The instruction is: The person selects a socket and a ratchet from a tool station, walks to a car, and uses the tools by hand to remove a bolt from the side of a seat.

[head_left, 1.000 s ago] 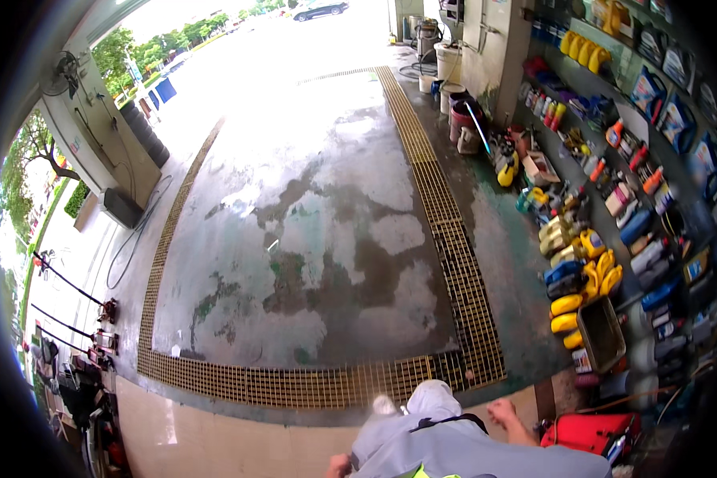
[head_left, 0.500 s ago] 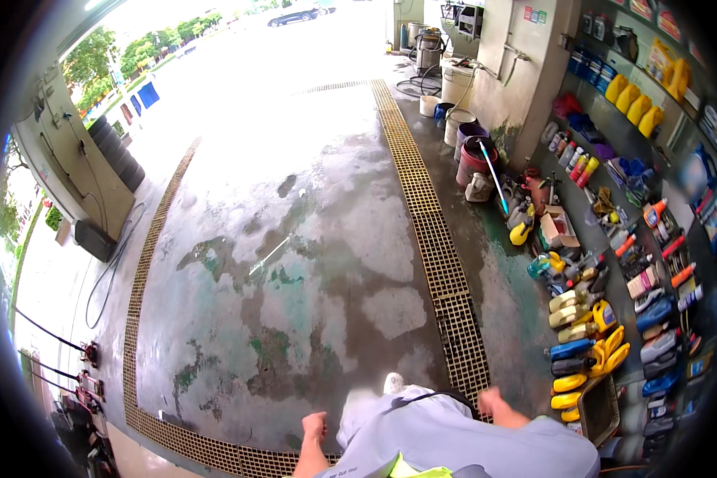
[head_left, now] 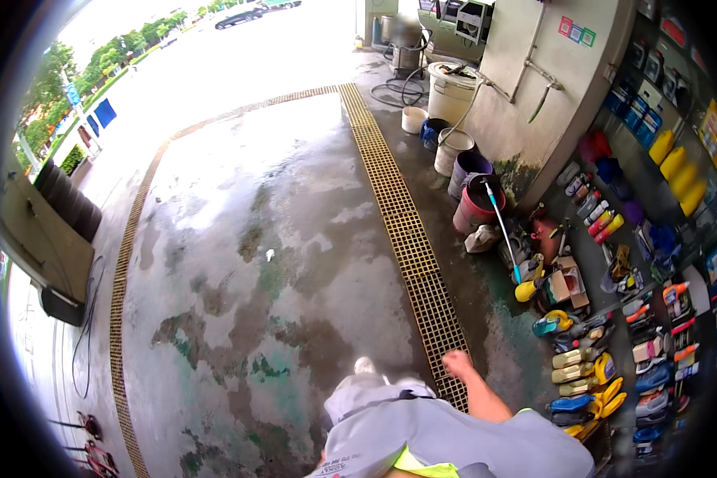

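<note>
I look down at my grey shirt (head_left: pixel 486 446) and a white shoe (head_left: pixel 364 365) on the wet concrete floor (head_left: pixel 279 303). My right hand (head_left: pixel 457 362) swings beside my body over the yellow drain grate (head_left: pixel 402 257), its fingers curled with nothing visible in them. Only a sliver of my left hand (head_left: pixel 323 455) shows behind my shirt, so its fingers are hidden.
On the right stand buckets (head_left: pixel 454 151), a blue-handled pole (head_left: pixel 502 231), a pillar (head_left: pixel 534 103) and shelves crowded with bottles (head_left: pixel 597 227). Hoses (head_left: pixel 406 92) lie farther back. On the left are stacked tyres (head_left: pixel 68 203), floor jacks (head_left: pixel 95 454) and a bright doorway with trees outside.
I have moved forward off the tiles onto the concrete, and my view has turned rightward toward the buckets. My right hand has swung forward; my left hand has slipped mostly out of sight.
</note>
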